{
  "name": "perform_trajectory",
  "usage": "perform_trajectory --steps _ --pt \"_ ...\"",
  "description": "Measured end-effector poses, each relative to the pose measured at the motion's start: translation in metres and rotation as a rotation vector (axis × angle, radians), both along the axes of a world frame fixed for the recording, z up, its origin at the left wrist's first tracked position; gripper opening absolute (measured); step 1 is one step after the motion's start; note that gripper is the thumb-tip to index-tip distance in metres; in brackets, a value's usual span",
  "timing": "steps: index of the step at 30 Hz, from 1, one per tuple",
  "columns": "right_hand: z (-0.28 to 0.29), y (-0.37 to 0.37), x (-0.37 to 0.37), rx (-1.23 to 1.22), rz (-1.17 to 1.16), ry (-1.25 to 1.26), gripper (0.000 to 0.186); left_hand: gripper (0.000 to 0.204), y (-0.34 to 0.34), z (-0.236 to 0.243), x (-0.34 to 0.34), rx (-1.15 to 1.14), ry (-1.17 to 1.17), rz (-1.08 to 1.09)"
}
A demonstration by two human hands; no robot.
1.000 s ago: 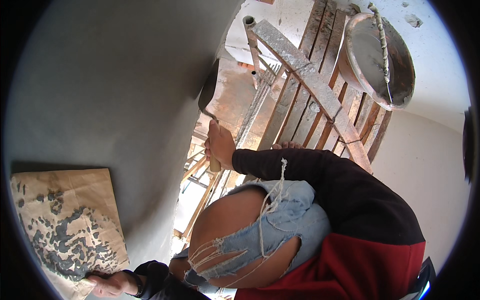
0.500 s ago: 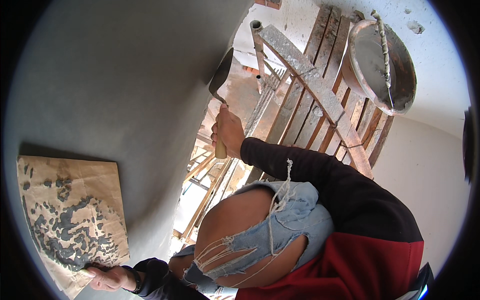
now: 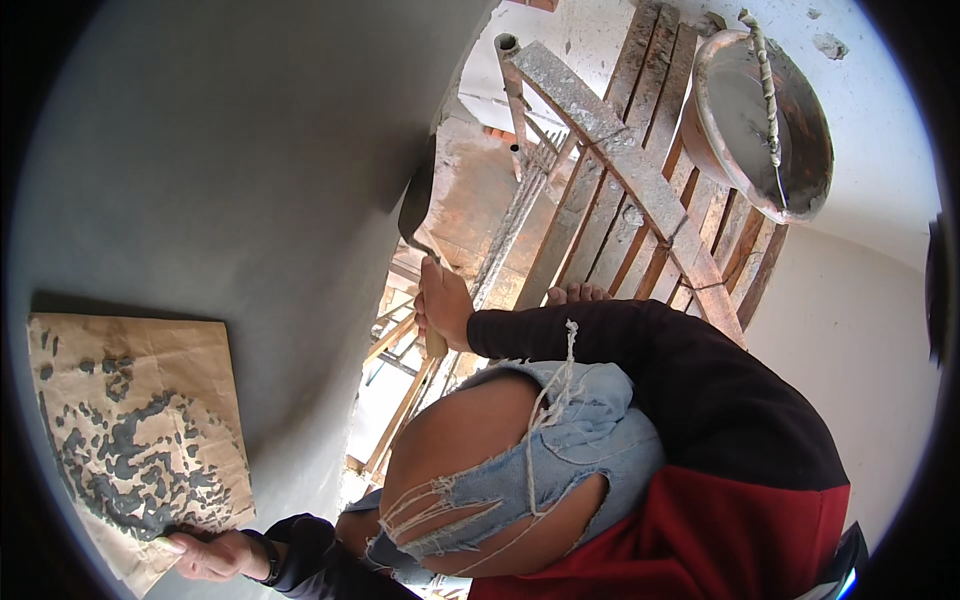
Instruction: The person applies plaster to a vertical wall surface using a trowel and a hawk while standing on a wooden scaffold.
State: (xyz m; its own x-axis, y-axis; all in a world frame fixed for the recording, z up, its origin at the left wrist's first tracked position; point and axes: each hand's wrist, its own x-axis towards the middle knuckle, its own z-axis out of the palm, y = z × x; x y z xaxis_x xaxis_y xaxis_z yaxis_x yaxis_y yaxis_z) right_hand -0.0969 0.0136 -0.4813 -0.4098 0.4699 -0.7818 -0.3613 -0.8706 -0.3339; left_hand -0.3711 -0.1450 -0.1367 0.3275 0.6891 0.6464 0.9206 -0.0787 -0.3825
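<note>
"Where are the hands, from your end?"

"I'm seeing them well apart. The right hand point(image 3: 443, 303) is clasping the pale wooden handle of a dark, leaf-shaped metal trowel point(image 3: 417, 195), whose blade is pointing up beside the right edge of the broad, smooth grey wall point(image 3: 240, 180). The left hand point(image 3: 213, 555) is pinching the lower edge of a creased brown paper sheet point(image 3: 195, 365), blotched dark grey, at the wall's lower left."

"Is the blade touching?"

"I'm getting dark metal against dark shading there, so I can't tell."

"What's worrying you?"

"Mostly the blade: a small twist of the wrist could be gouging the wall's edge, if that surface is soft. With only its lower edge pinched, the paper could be sagging and smearing its blotches onto the wall. Right of the wall, I'm noticing gaps between the mortar-stained wooden planks point(image 3: 590, 240); a loosening grip could be sending the trowel down past them. A round, crusted brown tub point(image 3: 699, 110) is sitting farther right of the wall, and a careless backswing could be jolting it."
</note>
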Motion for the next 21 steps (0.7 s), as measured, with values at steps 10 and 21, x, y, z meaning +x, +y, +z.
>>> perform_trajectory --steps 10,21 --pt "0.014 0.036 0.011 -0.077 -0.093 0.018 0.046 0.049 0.031 0.000 0.042 0.004 0.287 0.002" --pt "0.009 -0.008 0.004 -0.154 0.064 0.016 0.047 0.047 -0.008 -0.001 -0.007 -0.058 -0.102 -0.019"
